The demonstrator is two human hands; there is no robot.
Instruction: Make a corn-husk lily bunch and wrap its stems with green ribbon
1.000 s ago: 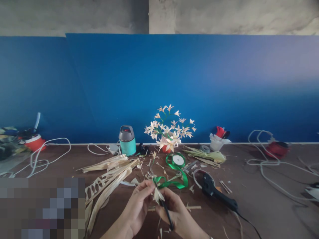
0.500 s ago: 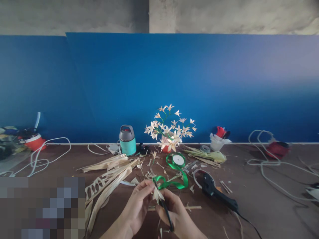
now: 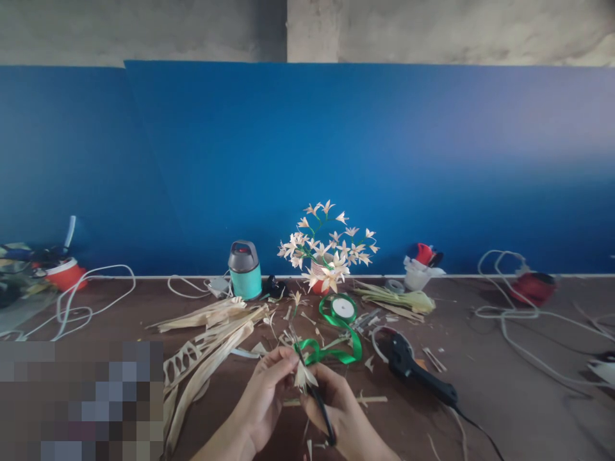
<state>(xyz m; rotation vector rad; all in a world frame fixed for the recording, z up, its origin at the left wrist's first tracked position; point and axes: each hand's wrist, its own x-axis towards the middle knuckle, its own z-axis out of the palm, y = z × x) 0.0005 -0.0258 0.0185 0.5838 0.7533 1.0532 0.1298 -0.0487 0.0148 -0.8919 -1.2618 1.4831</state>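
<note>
My left hand [image 3: 271, 390] is closed, thumb and fingers pinching a small cream flower [image 3: 303, 376] that looks made of dried husk. The flower hangs between both hands with its petals toward me. In my right hand [image 3: 339, 406] are black-handled scissors [image 3: 323, 413], slanting up and to the left past the flower. Their tips lie near my left fingertips; whether the blades touch the flower is hard to see. Just beyond my fingers, green ribbon [image 3: 353, 346] trails from its spool [image 3: 344, 308].
Behind the spool stands a pot of husk flowers [image 3: 331, 256]. Dried husks [image 3: 206, 349] lie left, near a turquoise flask [image 3: 246, 282]. A black glue gun [image 3: 418, 371] with its cord lies right. Scraps litter the brown table [image 3: 480, 397], with a white cup [image 3: 417, 275] behind.
The view has shifted very slightly. Both hands, the flower and the scissors keep almost the same position.
</note>
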